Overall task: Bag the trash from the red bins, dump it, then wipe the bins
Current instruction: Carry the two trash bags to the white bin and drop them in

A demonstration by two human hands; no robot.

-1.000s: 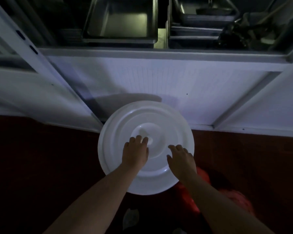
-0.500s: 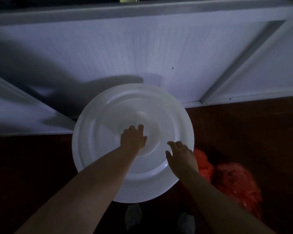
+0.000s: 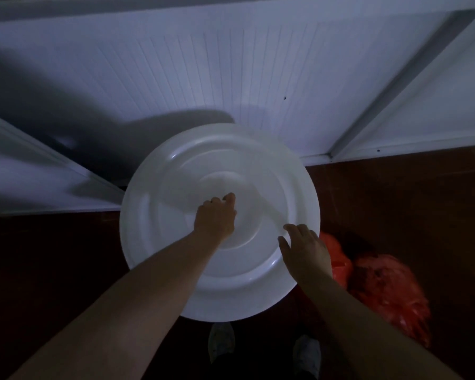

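Since half a second ago, little has shifted: the white lid (image 3: 176,215) is seen slightly further right, with both hands placed on it as before. Nearest, two shoes (image 3: 221,340) are seen on the dark floor (image 3: 52,256), below the lid's near rim. Further out, the right hand (image 3: 306,249) is laid on the lid's right edge with fingers relaxed and apart, red bags (image 3: 390,286) just beside it, while the left hand (image 3: 215,218) is curled over the lid's centre knob; beyond, a white panelled wall (image 3: 258,78) is seen.

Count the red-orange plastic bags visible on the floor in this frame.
2. One bag pokes out beside the white lid, behind the right hand; the other bag lies farther right. The lid may hide more.
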